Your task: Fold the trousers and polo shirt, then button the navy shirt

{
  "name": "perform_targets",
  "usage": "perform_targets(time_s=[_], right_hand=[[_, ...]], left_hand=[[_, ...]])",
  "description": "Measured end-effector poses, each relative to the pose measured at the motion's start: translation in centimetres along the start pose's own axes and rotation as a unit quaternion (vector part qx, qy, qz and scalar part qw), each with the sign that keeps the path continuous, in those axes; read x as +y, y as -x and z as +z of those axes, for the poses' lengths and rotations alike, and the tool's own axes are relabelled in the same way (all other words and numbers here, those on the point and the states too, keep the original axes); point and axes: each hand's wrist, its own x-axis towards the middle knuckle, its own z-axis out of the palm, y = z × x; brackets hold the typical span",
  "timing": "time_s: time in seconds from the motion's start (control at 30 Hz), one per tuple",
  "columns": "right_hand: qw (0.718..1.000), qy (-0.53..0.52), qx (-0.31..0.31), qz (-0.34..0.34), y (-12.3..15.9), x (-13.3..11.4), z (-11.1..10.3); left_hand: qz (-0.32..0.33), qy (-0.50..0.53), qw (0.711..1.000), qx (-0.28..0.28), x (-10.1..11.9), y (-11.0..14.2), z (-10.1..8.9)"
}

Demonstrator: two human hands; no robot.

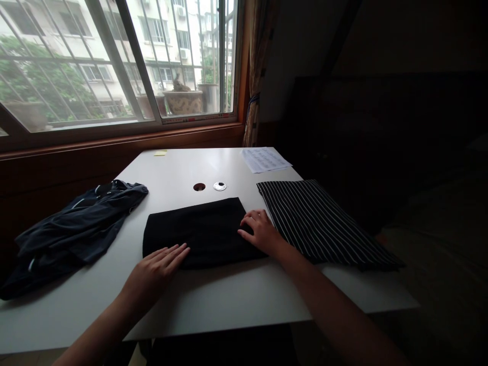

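Observation:
A black garment [202, 229], folded into a flat rectangle, lies on the white table [213, 300] in front of me. My left hand [160, 264] rests flat on its near left corner, fingers stretched out and together. At its right end, my right hand [261, 231] lies on the cloth with bent, parted fingers; I see nothing held in it. To the right is a black cloth with white stripes [312, 221], spread flat and partly behind my right forearm. A crumpled dark blue garment [76, 231] lies on the left, over the table's edge.
Printed paper sheets [265, 159] lie at the table's far right corner, and a yellow note [160, 152] at the far left. Two round cable holes, one open [199, 187] and one with a silvery cover [220, 186], sit beyond the black garment. A barred window [114, 66] stands behind.

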Motion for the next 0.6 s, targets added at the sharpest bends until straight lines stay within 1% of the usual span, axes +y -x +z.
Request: perform_targets(time_s=[0.13,0.23,0.3,0.4,0.5,0.53,0.57,0.6], right_hand=[[0.999,0.008,-0.019,-0.041,0.1,-0.9,-0.1],[0.995,-0.002,-0.028,-0.092,0.2,-2.0,-0.2],[0.989,-0.029,-0.037,-0.139,0.5,-3.0,-0.1],[0.965,-0.118,-0.067,-0.223,1.0,-4.7,0.1],[0.922,-0.229,-0.114,-0.29,1.6,-6.2,0.5],[0.911,-0.257,-0.125,-0.297,1.7,-6.5,0.6],[0.906,-0.278,-0.126,-0.292,1.8,-6.7,0.7],[0.909,-0.292,-0.115,-0.273,1.7,-6.7,0.8]], left_hand=[[-0.051,0.002,0.999,0.014,-2.4,-0.3,-0.6],[-0.075,0.004,0.997,0.01,-4.8,0.1,-0.8],[-0.087,0.006,0.996,0.004,-6.5,0.9,-0.7],[-0.13,-0.004,0.991,0.006,-9.0,2.6,0.0],[-0.173,-0.023,0.985,0.007,-11.2,4.3,0.9],[-0.182,-0.028,0.983,0.006,-11.8,4.7,1.3],[-0.189,-0.032,0.981,0.004,-12.4,5.1,1.5],[-0.197,-0.037,0.98,0.005,-12.7,5.3,1.7]])
